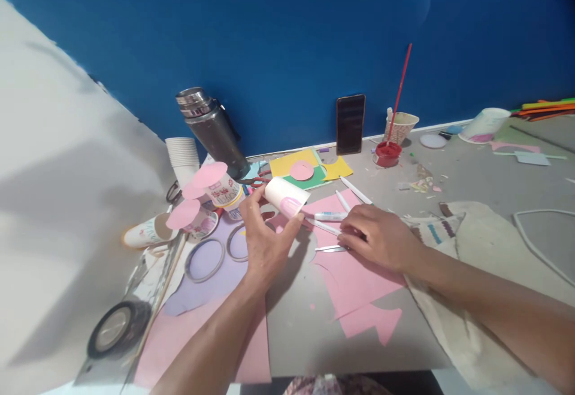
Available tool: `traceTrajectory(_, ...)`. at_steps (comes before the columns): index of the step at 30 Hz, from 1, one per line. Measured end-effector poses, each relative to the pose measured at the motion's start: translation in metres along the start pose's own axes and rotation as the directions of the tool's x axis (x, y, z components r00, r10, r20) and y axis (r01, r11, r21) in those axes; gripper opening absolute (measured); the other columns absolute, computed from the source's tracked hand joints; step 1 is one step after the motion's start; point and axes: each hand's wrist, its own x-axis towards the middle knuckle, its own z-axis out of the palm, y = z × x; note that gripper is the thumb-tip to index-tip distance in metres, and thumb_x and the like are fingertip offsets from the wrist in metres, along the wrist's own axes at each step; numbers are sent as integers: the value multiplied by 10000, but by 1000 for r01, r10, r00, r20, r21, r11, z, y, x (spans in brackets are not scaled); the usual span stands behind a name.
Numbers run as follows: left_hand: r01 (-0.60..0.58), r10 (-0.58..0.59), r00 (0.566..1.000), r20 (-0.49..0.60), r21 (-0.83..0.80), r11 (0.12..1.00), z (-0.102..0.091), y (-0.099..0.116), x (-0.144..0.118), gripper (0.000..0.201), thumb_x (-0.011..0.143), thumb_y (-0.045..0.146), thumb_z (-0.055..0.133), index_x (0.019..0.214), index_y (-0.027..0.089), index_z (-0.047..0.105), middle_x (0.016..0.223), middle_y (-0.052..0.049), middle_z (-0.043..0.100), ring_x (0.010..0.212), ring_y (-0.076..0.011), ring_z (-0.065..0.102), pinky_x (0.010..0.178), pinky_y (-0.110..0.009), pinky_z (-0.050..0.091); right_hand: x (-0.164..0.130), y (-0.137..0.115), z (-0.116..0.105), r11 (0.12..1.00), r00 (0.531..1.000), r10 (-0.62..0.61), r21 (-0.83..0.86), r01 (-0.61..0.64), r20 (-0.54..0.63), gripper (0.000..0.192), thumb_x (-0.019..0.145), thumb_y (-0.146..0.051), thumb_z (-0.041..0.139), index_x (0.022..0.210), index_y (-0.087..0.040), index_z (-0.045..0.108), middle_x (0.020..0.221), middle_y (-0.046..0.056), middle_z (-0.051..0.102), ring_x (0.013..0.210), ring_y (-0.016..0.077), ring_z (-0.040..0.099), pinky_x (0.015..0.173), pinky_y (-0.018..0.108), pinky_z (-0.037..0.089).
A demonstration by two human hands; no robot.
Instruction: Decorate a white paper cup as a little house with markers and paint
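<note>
While hands overlap pens, paper cup held, forearms cropped.

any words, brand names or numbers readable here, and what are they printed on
None can be read.
The small container beside the left hand has a red and blue printed label, too blurred to read.
The tipped cup at the left has faint marks, also unreadable.
The pen near the right hand shows small blue print, too small to read.
The phone screen is dark.
</note>
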Motion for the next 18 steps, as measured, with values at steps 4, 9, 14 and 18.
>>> traceTrajectory(4,11,-11,1000,-3,4,1000,-1,2,1,717,754,390,854,1381,288,519,1417,-101,504,1260,-285,595,973,-460,588,5,-13,3,992,989,83,-103,-70,125,202,964,-392,704,838,-236,729,882,64,743,935,270,713,709,349,478)
traceTrajectory(9,34,-34,999,-42,2,999,-3,2,4,718,729,372,851,1365,286,529,1409,-95,507,1257,-287,594,955,-458,589,9,-12,5,992,986,83,-108,-67,148,175,991,-331,661,869,-233,737,914,70,760,914,259,719,696,346,456)
traceTrajectory(14,55,-56,997,-56,-18,998,-4,2,8,694,715,369,869,1328,280,555,1379,-92,534,1249,-287,598,922,-419,589,9,-9,-1,995,990,61,-88,-50,124,143,963,-306,655,861,-224,711,883,61,761,857,247,718,688,344,473)
traceTrajectory(18,141,-141,990,8,-156,978,-3,-2,12,673,766,419,850,1346,262,549,1402,-118,584,1280,-296,612,892,-391,586,7,-5,-12,975,987,153,156,-160,54,160,956,-343,623,828,-252,656,764,1,766,663,197,694,597,315,491)
